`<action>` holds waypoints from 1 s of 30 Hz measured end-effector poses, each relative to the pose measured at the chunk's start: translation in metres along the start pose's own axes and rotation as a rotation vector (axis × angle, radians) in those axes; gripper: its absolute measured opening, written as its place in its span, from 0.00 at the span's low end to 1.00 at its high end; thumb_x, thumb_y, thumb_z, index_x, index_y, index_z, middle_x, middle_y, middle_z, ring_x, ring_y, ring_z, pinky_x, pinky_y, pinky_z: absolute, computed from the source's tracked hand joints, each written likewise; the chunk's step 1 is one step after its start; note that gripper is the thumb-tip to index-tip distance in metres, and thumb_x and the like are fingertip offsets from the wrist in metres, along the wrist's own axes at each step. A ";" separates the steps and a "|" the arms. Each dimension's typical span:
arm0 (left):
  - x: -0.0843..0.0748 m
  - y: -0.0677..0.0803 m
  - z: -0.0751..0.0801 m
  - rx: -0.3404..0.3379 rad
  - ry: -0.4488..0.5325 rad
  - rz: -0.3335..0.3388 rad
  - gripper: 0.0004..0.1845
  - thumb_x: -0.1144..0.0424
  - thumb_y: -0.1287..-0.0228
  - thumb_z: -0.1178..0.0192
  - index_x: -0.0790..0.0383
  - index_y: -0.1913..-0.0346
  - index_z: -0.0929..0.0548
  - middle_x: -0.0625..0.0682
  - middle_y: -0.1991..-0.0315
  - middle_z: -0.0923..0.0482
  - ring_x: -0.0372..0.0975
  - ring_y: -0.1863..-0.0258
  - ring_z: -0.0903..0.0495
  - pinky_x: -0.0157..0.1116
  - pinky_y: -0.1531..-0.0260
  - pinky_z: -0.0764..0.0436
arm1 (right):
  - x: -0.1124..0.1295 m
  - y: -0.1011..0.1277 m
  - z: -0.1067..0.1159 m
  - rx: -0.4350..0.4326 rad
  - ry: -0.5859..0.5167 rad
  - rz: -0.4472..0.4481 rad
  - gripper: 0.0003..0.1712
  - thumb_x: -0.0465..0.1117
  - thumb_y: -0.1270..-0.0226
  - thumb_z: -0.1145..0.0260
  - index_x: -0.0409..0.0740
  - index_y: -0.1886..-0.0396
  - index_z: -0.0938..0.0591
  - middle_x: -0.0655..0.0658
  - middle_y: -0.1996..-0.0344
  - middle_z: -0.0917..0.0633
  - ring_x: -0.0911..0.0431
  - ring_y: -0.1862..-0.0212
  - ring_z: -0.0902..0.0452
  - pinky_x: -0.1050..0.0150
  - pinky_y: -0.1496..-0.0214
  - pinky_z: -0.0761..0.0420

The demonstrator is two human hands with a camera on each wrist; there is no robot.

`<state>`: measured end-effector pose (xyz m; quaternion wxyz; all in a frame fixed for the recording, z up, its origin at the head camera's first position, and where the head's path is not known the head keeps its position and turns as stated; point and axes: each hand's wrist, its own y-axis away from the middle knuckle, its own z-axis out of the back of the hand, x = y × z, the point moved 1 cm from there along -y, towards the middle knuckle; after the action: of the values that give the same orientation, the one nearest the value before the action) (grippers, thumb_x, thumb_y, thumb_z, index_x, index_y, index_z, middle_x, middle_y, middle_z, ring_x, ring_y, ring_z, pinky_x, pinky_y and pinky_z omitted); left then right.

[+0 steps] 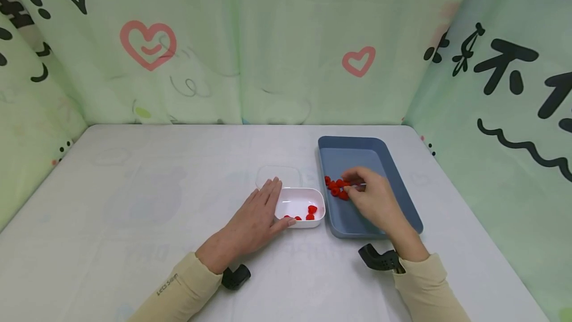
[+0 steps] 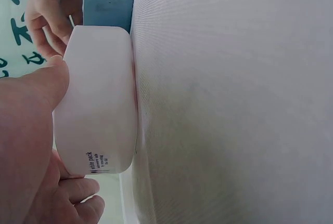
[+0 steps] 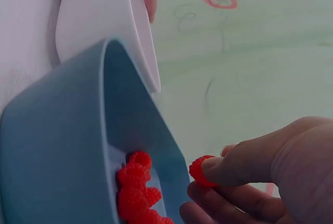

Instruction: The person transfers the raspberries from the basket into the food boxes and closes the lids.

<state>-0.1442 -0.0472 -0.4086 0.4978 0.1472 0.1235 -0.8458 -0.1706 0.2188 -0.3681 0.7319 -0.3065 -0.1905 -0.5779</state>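
Observation:
A white container (image 1: 298, 201) (image 2: 99, 104) (image 3: 99, 21) with a few red raspberries (image 1: 311, 211) in it stands at the table's middle. My left hand (image 1: 272, 205) (image 2: 31, 115) holds its left side, thumb on the front wall and fingers along the far side. To its right lies a blue tray (image 1: 397, 183) (image 2: 106, 0) (image 3: 62, 141) with several raspberries (image 1: 336, 187) (image 3: 135, 187). My right hand (image 1: 357, 188) (image 3: 234, 182) hovers over them and pinches one raspberry (image 3: 200, 171) between thumb and fingers, lifted above the tray's rim.
A clear lid (image 1: 278, 175) lies flat just behind the white container. Green printed curtains (image 1: 286, 43) wall in the white table (image 1: 134, 188) on three sides. Black wrist mounts (image 1: 236, 277) (image 1: 377, 258) sit near the front edge.

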 end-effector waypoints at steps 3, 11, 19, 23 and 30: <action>0.000 0.000 0.000 0.001 0.001 0.004 0.46 0.38 0.29 0.49 0.68 0.22 0.49 0.58 0.21 0.48 0.49 0.21 0.49 0.51 0.24 0.44 | 0.004 0.000 -0.002 -0.001 -0.009 0.028 0.13 0.27 0.37 0.35 0.34 0.53 0.18 0.37 0.57 0.14 0.49 0.56 0.18 0.54 0.53 0.16; 0.000 0.000 0.000 0.008 -0.001 0.010 0.46 0.38 0.29 0.49 0.68 0.22 0.49 0.58 0.21 0.48 0.49 0.21 0.49 0.51 0.23 0.44 | 0.016 0.003 -0.008 0.021 -0.039 0.073 0.12 0.28 0.37 0.35 0.37 0.53 0.17 0.42 0.59 0.14 0.52 0.60 0.19 0.66 0.57 0.17; -0.001 0.000 0.001 0.008 0.001 0.010 0.47 0.38 0.29 0.48 0.68 0.22 0.50 0.58 0.21 0.48 0.49 0.21 0.49 0.51 0.24 0.44 | 0.026 0.006 -0.013 0.040 -0.048 0.085 0.13 0.29 0.36 0.35 0.39 0.52 0.17 0.46 0.59 0.14 0.54 0.58 0.19 0.63 0.55 0.17; -0.001 0.000 0.000 0.013 -0.003 0.011 0.46 0.39 0.29 0.48 0.68 0.22 0.50 0.58 0.21 0.48 0.49 0.21 0.49 0.51 0.24 0.44 | 0.030 0.007 -0.016 0.043 -0.058 0.097 0.13 0.29 0.36 0.34 0.39 0.52 0.17 0.46 0.58 0.14 0.54 0.59 0.19 0.65 0.55 0.16; -0.002 -0.001 0.000 0.032 -0.021 0.043 0.49 0.35 0.31 0.48 0.65 0.21 0.51 0.57 0.20 0.50 0.49 0.20 0.50 0.51 0.24 0.44 | 0.035 0.009 -0.025 0.066 -0.093 0.136 0.14 0.29 0.37 0.32 0.40 0.52 0.17 0.47 0.57 0.15 0.55 0.57 0.18 0.57 0.50 0.15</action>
<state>-0.1439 -0.0455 -0.4075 0.5147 0.1488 0.1013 -0.8383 -0.1549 0.1781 -0.3667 0.7696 -0.3210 -0.2217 -0.5054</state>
